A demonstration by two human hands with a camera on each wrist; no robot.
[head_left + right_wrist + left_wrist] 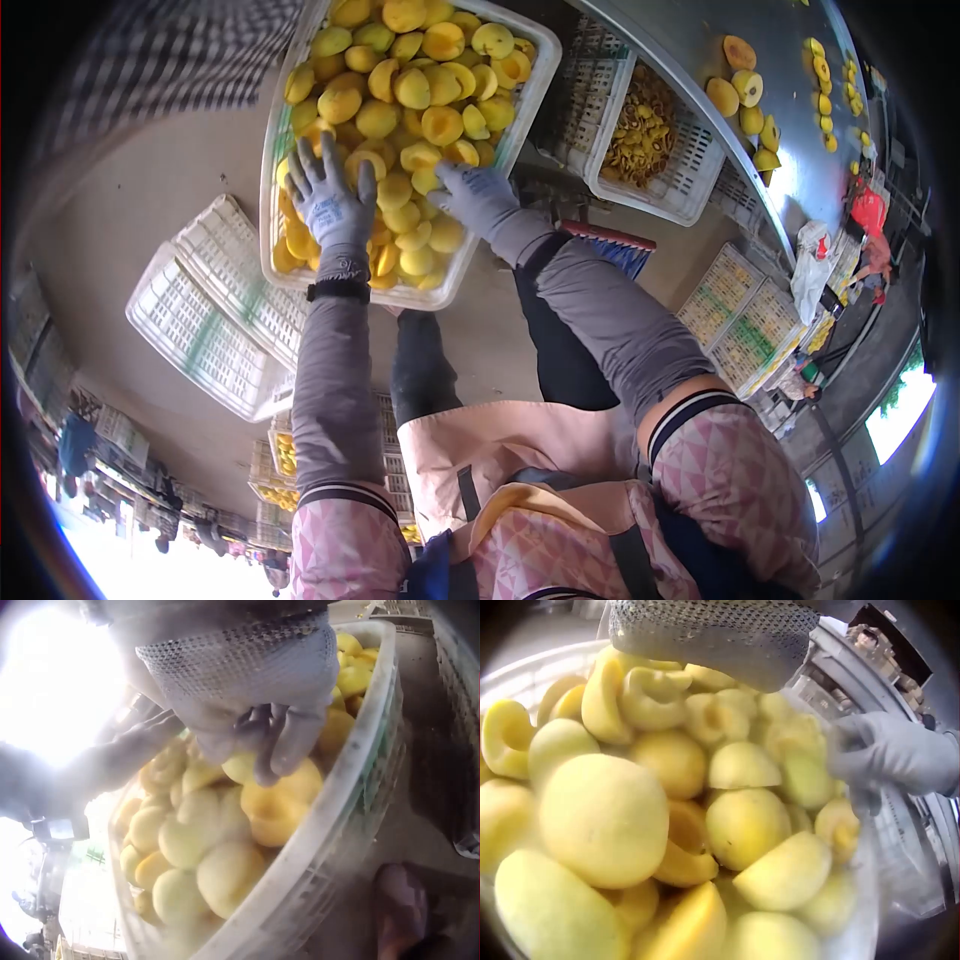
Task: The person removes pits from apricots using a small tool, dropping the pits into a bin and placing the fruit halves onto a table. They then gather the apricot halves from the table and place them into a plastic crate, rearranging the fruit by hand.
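Halved yellow peaches fill a large white plastic crate, many showing hollow pitted centres. My gloved left hand lies over the left part of the heap, fingers spread, holding nothing. At the crate's right side, my gloved right hand reaches in over the rim, loosely bent fingertips at the fruit. The right wrist view has its fingers against a peach half near the crate wall. In the left wrist view the right hand appears beyond the heap; my left fingers are hidden there.
A crate of brown-yellow scraps stands right of the peaches, below a metal table bearing more fruit. White crates lie on the floor at left. A red-backed brush is near my right forearm. Checked cloth hangs at upper left.
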